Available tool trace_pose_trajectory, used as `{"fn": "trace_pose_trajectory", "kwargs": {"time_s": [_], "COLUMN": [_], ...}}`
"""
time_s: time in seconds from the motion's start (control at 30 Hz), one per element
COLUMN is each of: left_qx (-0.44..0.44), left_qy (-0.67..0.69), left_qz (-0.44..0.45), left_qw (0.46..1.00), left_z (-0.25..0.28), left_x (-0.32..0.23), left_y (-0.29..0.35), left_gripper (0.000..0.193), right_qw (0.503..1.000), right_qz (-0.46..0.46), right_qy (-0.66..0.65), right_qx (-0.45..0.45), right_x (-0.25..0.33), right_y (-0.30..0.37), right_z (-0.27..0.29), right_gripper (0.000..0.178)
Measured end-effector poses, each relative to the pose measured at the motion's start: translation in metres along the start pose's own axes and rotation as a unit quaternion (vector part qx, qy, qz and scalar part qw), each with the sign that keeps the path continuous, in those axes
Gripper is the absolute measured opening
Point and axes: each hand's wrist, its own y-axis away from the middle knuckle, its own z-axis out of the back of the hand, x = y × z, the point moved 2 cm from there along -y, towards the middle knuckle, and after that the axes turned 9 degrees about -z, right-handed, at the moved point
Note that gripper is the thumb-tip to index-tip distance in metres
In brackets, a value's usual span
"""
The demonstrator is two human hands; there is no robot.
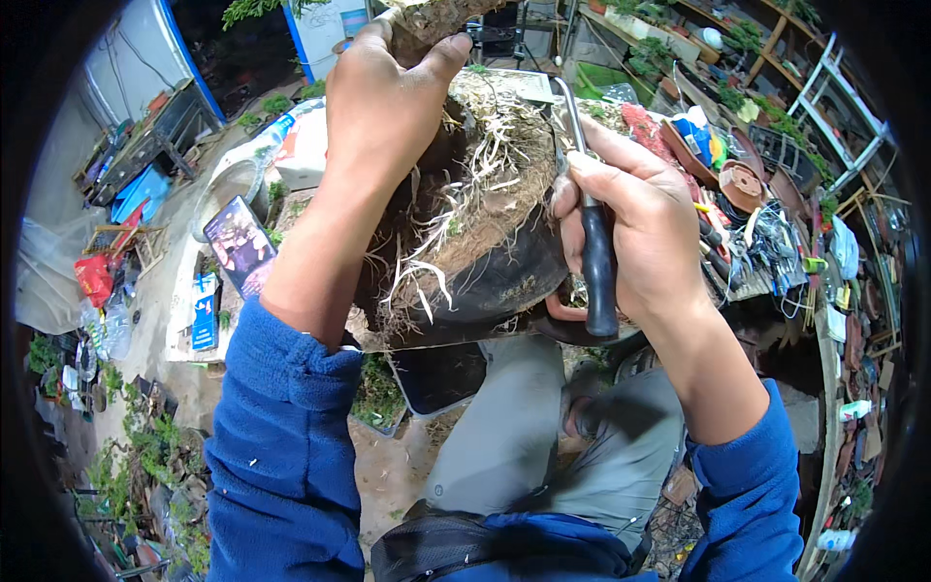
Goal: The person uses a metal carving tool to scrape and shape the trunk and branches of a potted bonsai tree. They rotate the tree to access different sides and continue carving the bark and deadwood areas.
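At the top of the head view my left hand (393, 97) is closed around a rough brown woody trunk (436, 21). Below it is a root mass (499, 184) with soil and many pale, stringy roots. This mass lies on a dark rounded surface (509, 272); whether that is a pot or a stand I cannot tell. My right hand (635, 209) grips a root hook (599, 262) with a black handle. Its bent metal shaft points upward beside the right side of the roots. A reddish curved piece (565, 308) shows behind the handle.
On the left of the table stand a phone (240, 242) with a lit screen and a blue-white box (205, 310). Clay pots (742, 184) and a heap of tools and wire (761, 252) crowd the right. Small plants (155, 436) cover the floor at left.
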Motion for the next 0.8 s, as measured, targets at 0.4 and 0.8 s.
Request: {"fn": "trace_pose_trajectory", "kwargs": {"time_s": [0.4,0.8], "left_qx": [-0.037,0.063], "left_qy": [-0.168,0.073], "left_qz": [-0.228,-0.305], "left_qw": [0.958,0.948], "left_z": [0.018,-0.002], "left_x": [-0.013,0.006], "left_y": [-0.010,-0.038], "left_gripper": [0.052,0.041], "right_qw": [0.987,0.995], "right_qz": [0.072,0.004], "right_qy": [0.118,-0.082], "right_qx": [-0.081,0.049], "right_x": [0.020,0.028], "right_y": [0.012,0.003], "right_z": [-0.009,-0.046], "right_gripper": [0.039,0.038]}}
